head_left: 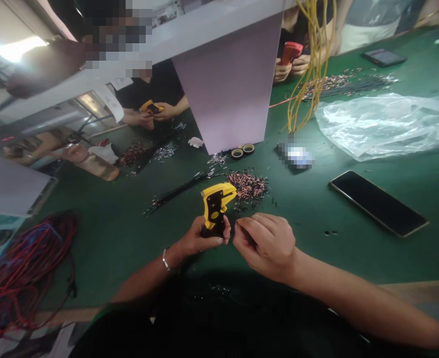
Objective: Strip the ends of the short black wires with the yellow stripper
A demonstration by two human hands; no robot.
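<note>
My left hand (199,236) is wrapped round the black handle of a yellow wire stripper (215,206), held upright with its jaws pointing right. Close beside it, my right hand (267,243) is closed with the fingers curled in. Whatever may be between those fingers is too small or hidden to make out. Just beyond the stripper's jaws lies a pile of short black wire pieces with copper ends (248,186). A bundle of thin black wires (182,189) stretches across the table to the left of that pile.
A black phone (379,203) and a clear plastic bag (391,124) lie right on the green table (316,268). Yellow wires (310,64) hang ahead near a pale divider panel (234,89) and tape rolls (242,150). Red cables (29,263) heap left. Co-workers hold an orange tool (291,52) and yellow stripper (152,107).
</note>
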